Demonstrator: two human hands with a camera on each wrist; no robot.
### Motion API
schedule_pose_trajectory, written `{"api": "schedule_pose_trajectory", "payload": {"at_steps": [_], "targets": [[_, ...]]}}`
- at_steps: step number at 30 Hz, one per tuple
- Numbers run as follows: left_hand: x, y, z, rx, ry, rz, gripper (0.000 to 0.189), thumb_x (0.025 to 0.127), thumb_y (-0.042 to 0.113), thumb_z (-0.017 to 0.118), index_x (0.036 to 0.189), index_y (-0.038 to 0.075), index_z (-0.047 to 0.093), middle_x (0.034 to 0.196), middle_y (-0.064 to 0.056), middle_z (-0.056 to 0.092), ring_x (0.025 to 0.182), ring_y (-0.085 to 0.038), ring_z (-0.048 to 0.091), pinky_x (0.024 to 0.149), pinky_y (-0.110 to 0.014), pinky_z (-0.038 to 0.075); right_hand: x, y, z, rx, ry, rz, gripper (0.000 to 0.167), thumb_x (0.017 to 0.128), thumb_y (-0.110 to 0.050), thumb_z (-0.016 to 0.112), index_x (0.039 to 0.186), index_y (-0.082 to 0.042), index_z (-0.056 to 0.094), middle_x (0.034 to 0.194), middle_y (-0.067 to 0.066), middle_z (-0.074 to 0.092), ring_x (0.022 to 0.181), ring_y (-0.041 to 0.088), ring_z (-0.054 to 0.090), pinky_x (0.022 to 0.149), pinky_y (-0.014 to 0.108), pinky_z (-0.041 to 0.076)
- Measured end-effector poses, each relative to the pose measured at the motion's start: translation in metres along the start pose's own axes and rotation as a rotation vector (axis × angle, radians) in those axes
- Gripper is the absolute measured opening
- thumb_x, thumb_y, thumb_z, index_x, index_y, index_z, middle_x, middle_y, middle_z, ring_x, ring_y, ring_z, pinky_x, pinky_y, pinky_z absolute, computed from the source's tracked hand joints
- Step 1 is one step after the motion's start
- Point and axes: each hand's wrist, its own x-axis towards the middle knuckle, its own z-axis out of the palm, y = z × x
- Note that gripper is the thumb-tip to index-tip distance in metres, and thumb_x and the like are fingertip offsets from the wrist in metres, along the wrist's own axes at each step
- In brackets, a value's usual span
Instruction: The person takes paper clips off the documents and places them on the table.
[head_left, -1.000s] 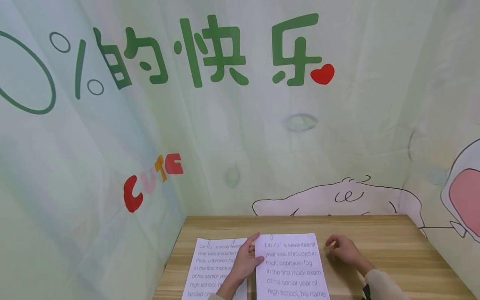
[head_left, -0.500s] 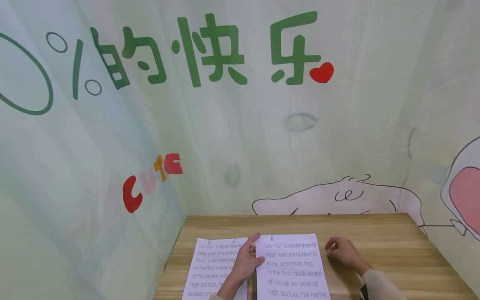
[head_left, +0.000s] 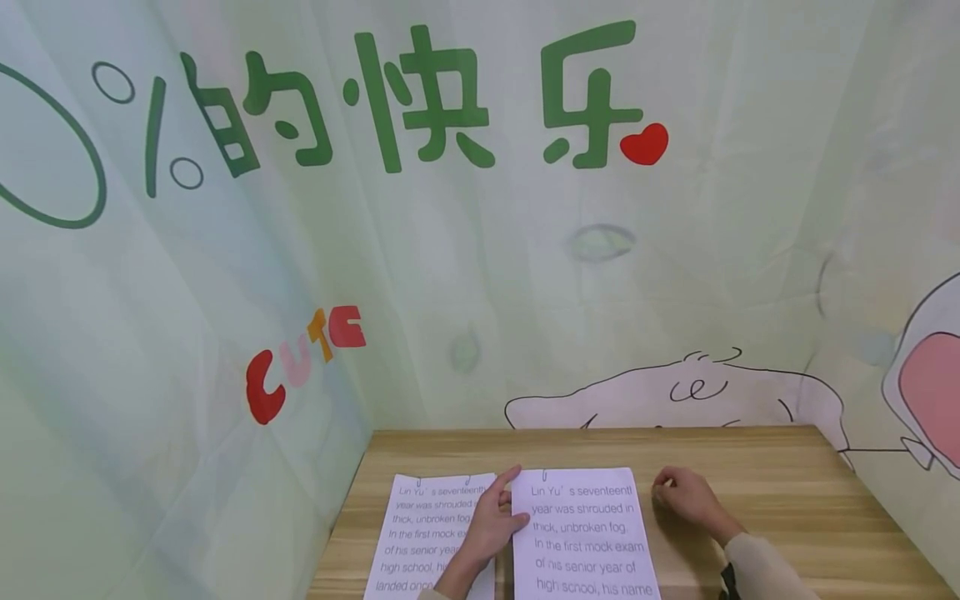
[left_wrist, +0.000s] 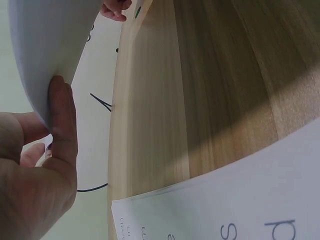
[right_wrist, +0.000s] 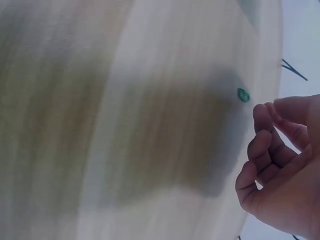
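My left hand (head_left: pixel 491 525) grips a white printed stack of paper (head_left: pixel 581 533) by its left edge, thumb on the front and fingers behind. In the left wrist view, the raised paper (left_wrist: pixel 47 45) bends over the fingers. One paper clip (head_left: pixel 544 476) sits on its top edge. To the left lies another printed sheet (head_left: pixel 427 537) with two clips on top, partly hidden by my left hand. My right hand (head_left: pixel 686 500) rests at the table to the right of the paper, fingers loosely curled. A small green clip-like loop (right_wrist: pixel 243 95) lies close to its fingertips.
The wooden table (head_left: pixel 787 500) meets a printed curtain (head_left: pixel 525 292) at its back edge and on both sides. The curtain bears green characters, a red heart and a cartoon figure.
Almost nothing differs. The paper in my left hand has shifted very slightly to the right; both hands keep their places.
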Motion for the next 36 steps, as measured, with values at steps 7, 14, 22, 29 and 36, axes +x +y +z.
{"api": "schedule_pose_trajectory", "payload": {"at_steps": [7, 14, 22, 29, 36], "targets": [[-0.001, 0.001, 0.001, -0.01, -0.002, 0.005, 0.082, 0.085, -0.015, 0.07, 0.16, 0.004, 0.043, 0.102, -0.012, 0.069, 0.082, -0.025, 0.078, 0.072, -0.03, 0.065, 0.009, -0.006, -0.006, 0.054, -0.021, 0.001, 0.012, 0.098, -0.007, 0.065, 0.102, 0.001, 0.073, 0.079, 0.005, 0.065, 0.071, 0.017, 0.057, 0.061, 0.03, 0.048], [-0.002, -0.002, 0.001, -0.018, -0.009, 0.022, 0.082, 0.084, -0.015, 0.07, 0.16, 0.002, 0.043, 0.101, -0.013, 0.07, 0.079, -0.024, 0.077, 0.07, -0.029, 0.065, 0.017, -0.021, -0.01, 0.154, -0.088, 0.013, 0.019, 0.104, -0.013, 0.062, 0.113, 0.002, 0.071, 0.082, 0.005, 0.069, 0.075, 0.021, 0.061, 0.063, 0.031, 0.05], [-0.002, -0.003, 0.004, -0.02, -0.011, 0.024, 0.083, 0.084, -0.015, 0.07, 0.16, 0.004, 0.043, 0.101, -0.011, 0.069, 0.08, -0.024, 0.076, 0.071, -0.029, 0.064, 0.02, -0.046, -0.011, 0.276, -0.149, -0.016, 0.038, 0.109, -0.029, 0.059, 0.124, 0.004, 0.068, 0.095, 0.007, 0.076, 0.08, 0.019, 0.065, 0.072, 0.037, 0.058], [-0.004, 0.001, 0.004, -0.014, -0.025, 0.036, 0.081, 0.085, -0.014, 0.07, 0.159, 0.003, 0.044, 0.101, -0.012, 0.069, 0.082, -0.025, 0.077, 0.072, -0.029, 0.065, 0.019, -0.065, -0.009, 0.313, -0.185, -0.025, 0.041, 0.108, -0.035, 0.059, 0.128, -0.001, 0.069, 0.105, 0.01, 0.077, 0.095, 0.019, 0.068, 0.084, 0.036, 0.055], [-0.003, 0.004, 0.006, -0.004, -0.033, 0.035, 0.08, 0.086, -0.014, 0.07, 0.159, 0.005, 0.045, 0.101, -0.011, 0.069, 0.084, -0.025, 0.078, 0.072, -0.028, 0.065, 0.022, -0.08, -0.005, 0.258, -0.194, -0.097, 0.036, 0.108, -0.035, 0.06, 0.124, -0.005, 0.071, 0.098, 0.003, 0.076, 0.093, 0.018, 0.068, 0.086, 0.036, 0.053]]}}
